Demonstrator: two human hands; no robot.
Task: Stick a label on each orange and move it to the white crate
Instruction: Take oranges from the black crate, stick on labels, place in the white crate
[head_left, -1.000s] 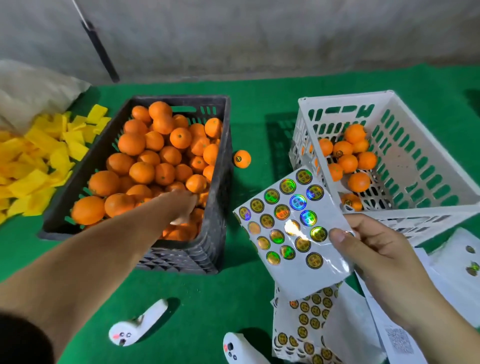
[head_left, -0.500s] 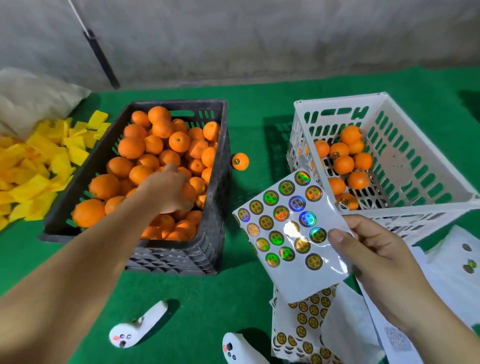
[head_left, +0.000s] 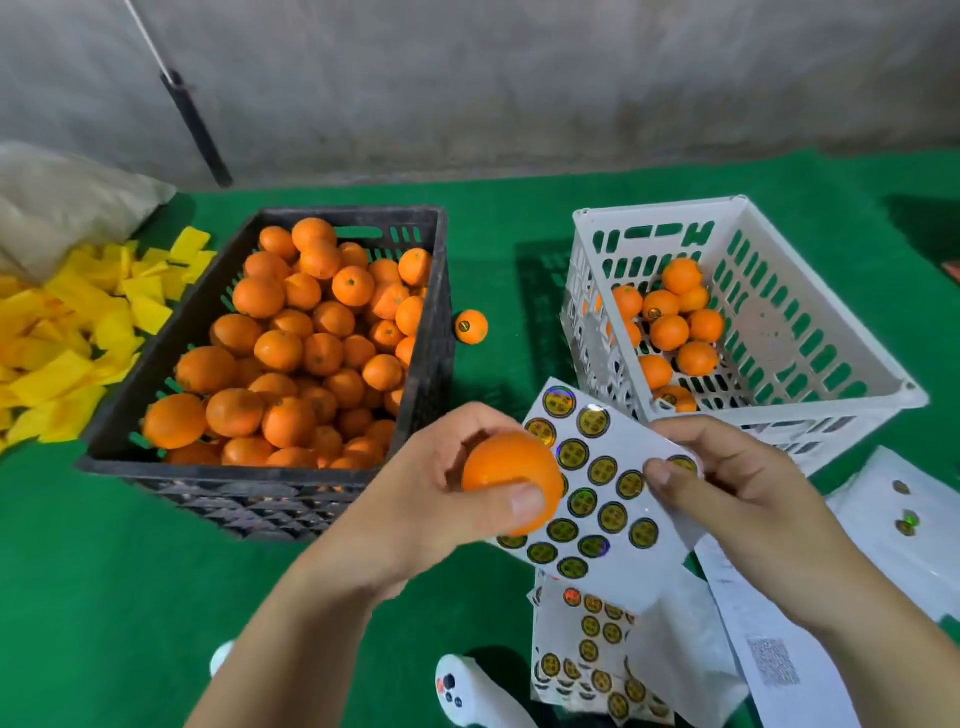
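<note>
Gripping a single orange (head_left: 511, 480) between thumb and curled fingers, the person's left hand (head_left: 447, 499) holds the fruit up in front of the body, its right side overlapping the left edge of a sticker sheet (head_left: 597, 483). The right hand (head_left: 727, 499) pinches that sheet at its right edge, thumb on top and fingers behind, with the thumb tip resting close to one round label. Fruit and sheet meet almost edge to edge, so the right hand appears nearer to the labels and better placed to peel one, while the left seems set to turn the orange toward it. No label is visible on the side of the held orange facing the camera. Beyond and to the right of the right hand stands the white crate (head_left: 857, 364), holding a small cluster of oranges; the black crate (head_left: 249, 473), still heaped with fruit, sits to the left, beyond the left hand. One orange with a label (head_left: 471, 326) lies alone on the green mat (head_left: 130, 597) between the two crates. More sticker sheets (head_left: 587, 649) lie on the mat below the hands. The drop-off looks to lie forward and right of the fruit.
</note>
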